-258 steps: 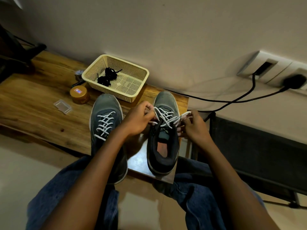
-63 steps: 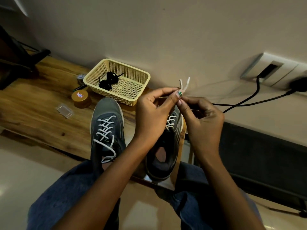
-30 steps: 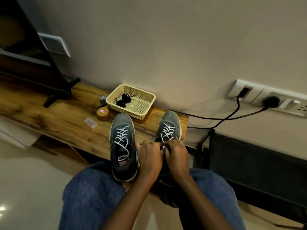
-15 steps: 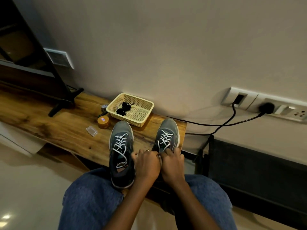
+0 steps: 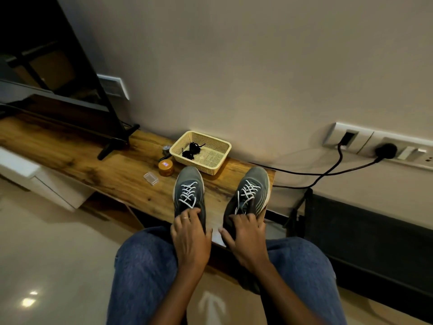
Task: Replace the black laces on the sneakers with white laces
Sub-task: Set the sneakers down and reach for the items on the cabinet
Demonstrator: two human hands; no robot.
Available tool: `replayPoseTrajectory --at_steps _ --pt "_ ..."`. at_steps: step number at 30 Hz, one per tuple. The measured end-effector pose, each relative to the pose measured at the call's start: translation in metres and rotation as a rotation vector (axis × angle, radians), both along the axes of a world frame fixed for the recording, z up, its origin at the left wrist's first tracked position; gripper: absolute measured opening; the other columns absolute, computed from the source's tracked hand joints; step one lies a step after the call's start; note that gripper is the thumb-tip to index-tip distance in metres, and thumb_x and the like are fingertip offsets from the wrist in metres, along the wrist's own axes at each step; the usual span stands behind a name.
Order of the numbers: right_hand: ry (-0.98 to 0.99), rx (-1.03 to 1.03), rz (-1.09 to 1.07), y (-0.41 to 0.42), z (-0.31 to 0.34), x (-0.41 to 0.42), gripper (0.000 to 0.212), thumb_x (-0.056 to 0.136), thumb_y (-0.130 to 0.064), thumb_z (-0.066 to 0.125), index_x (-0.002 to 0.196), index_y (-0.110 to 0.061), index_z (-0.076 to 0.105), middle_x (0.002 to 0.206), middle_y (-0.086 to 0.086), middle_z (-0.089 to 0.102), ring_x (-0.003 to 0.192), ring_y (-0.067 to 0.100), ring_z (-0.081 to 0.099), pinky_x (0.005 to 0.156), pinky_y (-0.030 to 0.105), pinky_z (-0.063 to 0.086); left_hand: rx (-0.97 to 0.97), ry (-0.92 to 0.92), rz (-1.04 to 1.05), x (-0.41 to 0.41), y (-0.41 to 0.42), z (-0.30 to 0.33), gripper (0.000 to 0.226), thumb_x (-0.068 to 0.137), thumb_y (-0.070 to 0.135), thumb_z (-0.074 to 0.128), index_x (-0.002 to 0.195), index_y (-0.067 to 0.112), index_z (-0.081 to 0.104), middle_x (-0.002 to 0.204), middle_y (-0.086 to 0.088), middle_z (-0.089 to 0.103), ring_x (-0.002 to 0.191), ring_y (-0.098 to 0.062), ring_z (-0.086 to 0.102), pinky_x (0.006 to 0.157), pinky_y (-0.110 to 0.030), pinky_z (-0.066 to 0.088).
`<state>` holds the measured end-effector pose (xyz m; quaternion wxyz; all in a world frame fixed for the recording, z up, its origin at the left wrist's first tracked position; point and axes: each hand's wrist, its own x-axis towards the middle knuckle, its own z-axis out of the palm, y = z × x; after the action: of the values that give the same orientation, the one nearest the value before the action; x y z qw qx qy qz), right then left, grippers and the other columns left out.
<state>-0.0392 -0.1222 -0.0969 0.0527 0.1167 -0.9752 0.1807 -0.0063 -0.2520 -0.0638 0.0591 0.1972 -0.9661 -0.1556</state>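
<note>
Both grey sneakers, left (image 5: 189, 191) and right (image 5: 251, 192), on the wooden shelf (image 5: 112, 170): white laces (image 5: 188, 193) threaded throughout. Black laces (image 5: 191, 150) discarded in the basket (image 5: 219, 158). Left hand (image 5: 190, 238) and right hand (image 5: 246, 235) each grip a heel collar (whether the ends are tied cannot be told); task judged near complete.

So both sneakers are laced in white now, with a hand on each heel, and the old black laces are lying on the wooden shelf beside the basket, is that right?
Not quite: the head view shows the black laces lying inside the basket, not beside it. Both sneakers do show white laces, with the left hand and right hand at their heels.
</note>
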Motion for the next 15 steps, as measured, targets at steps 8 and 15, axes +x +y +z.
replayPoseTrajectory --at_steps 8,15 --pt "-0.134 0.066 -0.016 -0.004 0.011 0.010 0.027 0.080 -0.017 0.068 0.103 -0.005 0.063 0.104 0.015 0.063 0.104 0.036 0.054 0.083 0.044 0.043 -0.069 -0.057 -0.074 0.011 -0.015 -0.004 0.034 0.094 0.030 0.053 0.128 0.022 0.054 0.125 0.003 0.059 0.127 -0.012 0.042 0.118 -0.034 0.001" --pt "-0.089 -0.067 -0.102 0.012 0.025 0.023 0.016 0.077 -0.006 0.066 0.093 -0.004 0.063 0.099 0.015 0.061 0.099 0.034 0.054 0.068 0.041 0.047 -0.033 0.088 -0.174 0.027 0.000 0.011 0.029 0.078 0.016 0.071 0.106 0.018 0.068 0.092 0.004 0.068 0.094 -0.013 0.060 0.115 -0.029 -0.018"
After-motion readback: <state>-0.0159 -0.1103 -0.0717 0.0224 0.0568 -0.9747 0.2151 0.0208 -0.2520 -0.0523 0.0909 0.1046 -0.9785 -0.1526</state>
